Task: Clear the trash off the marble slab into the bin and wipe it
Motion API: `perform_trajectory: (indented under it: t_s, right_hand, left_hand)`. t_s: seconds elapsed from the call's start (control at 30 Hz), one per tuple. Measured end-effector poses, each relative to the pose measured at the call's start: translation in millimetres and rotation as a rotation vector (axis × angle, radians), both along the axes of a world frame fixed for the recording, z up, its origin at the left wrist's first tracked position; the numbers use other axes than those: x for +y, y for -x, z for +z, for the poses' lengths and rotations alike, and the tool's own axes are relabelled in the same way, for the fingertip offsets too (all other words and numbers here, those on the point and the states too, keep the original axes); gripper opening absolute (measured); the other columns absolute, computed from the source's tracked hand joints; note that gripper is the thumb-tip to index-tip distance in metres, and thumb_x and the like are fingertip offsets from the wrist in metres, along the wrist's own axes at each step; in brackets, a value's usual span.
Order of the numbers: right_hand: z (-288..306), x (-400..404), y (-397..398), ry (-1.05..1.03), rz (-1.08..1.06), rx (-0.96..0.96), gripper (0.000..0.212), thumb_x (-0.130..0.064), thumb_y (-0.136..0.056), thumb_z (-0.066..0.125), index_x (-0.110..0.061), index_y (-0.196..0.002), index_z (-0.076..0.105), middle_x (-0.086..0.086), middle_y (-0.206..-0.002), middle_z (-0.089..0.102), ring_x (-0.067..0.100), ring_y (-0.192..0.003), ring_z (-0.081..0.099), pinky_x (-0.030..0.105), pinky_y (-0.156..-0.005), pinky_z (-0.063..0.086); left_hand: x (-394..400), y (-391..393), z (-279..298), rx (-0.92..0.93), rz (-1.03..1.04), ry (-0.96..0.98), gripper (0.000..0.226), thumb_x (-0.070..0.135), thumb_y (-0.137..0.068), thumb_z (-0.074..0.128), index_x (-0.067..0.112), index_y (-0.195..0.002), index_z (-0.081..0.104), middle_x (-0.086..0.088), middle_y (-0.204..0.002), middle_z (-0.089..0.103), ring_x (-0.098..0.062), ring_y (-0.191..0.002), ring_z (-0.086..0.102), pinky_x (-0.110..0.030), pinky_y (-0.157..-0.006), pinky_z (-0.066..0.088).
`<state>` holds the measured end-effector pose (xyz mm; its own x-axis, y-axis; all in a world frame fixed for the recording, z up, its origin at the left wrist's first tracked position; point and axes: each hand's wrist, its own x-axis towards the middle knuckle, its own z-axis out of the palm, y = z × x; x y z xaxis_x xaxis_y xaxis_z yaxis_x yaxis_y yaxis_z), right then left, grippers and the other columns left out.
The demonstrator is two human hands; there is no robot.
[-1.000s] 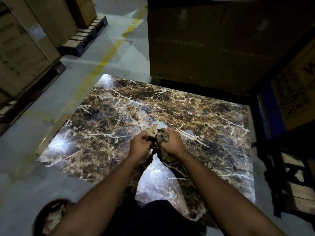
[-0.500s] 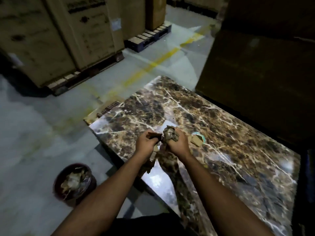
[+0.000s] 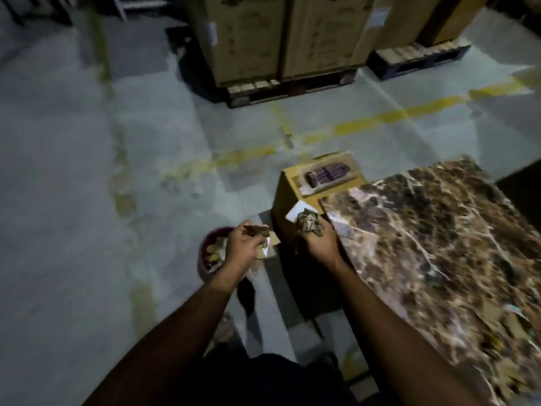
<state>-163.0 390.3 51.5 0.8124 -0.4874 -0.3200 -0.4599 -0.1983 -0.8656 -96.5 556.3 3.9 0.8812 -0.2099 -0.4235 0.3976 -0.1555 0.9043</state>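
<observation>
The brown marble slab [image 3: 439,244] with white veins fills the right side. My left hand [image 3: 244,246] grips cardboard and paper scraps [image 3: 263,240] just above the dark red bin [image 3: 205,259], which stands on the floor and holds trash. My right hand [image 3: 320,244] grips a crumpled brownish wad [image 3: 308,224] at the slab's near-left corner. More paper and cardboard scraps [image 3: 509,326] lie on the slab at the far right, blurred.
A cardboard box [image 3: 295,194] with a dark device [image 3: 325,172] on top stands under the slab's corner. Tall cartons on pallets [image 3: 287,39] line the back. Grey floor with yellow lines [image 3: 380,117] spreads to the left.
The view has swung left, off the slab toward the floor. Both hands lifted off the slab with their trash; my left hand moved over the bin.
</observation>
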Motion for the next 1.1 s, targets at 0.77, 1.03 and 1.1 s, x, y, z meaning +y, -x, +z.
perform_trajectory:
  t_s: [0.77, 1.03, 1.1]
  right_hand:
    - [-449.9, 131.4, -222.1, 0.287, 0.861, 0.542, 0.061, -0.032, -0.072, 0.080, -0.015, -0.127, 0.062, 0.015, -0.127, 0.061, 0.034, -0.116, 0.060, 0.031, -0.096, 0.049]
    - [-523.9, 118.0, -254.5, 0.370, 1.139, 0.598, 0.122, -0.040, -0.066, 0.090, -0.028, -0.160, 0.013, 0.019, -0.161, 0.016, 0.043, -0.147, 0.016, 0.053, -0.120, 0.025]
    - [-526.7, 114.5, -254.0, 0.341, 1.158, 0.593, 0.120, -0.052, -0.065, 0.086, -0.031, -0.160, 0.015, 0.018, -0.162, 0.016, 0.043, -0.149, 0.015, 0.058, -0.120, 0.023]
  left_hand:
    - [125.2, -135.2, -432.7, 0.212, -0.074, -0.644, 0.034, 0.007, -0.085, 0.071, 0.006, -0.118, 0.061, -0.014, -0.112, 0.070, -0.030, -0.102, 0.065, -0.033, -0.083, 0.048]
    - [118.3, -147.6, -523.7, 0.254, -0.217, -0.550, 0.078, 0.039, -0.074, 0.072, 0.017, -0.144, 0.046, -0.010, -0.141, 0.055, -0.027, -0.128, 0.054, -0.044, -0.110, 0.044]
    - [118.0, -145.0, -516.7, 0.210, -0.232, -0.614, 0.082, 0.041, -0.078, 0.070, 0.012, -0.149, 0.040, -0.015, -0.147, 0.049, -0.033, -0.134, 0.047, -0.047, -0.113, 0.038]
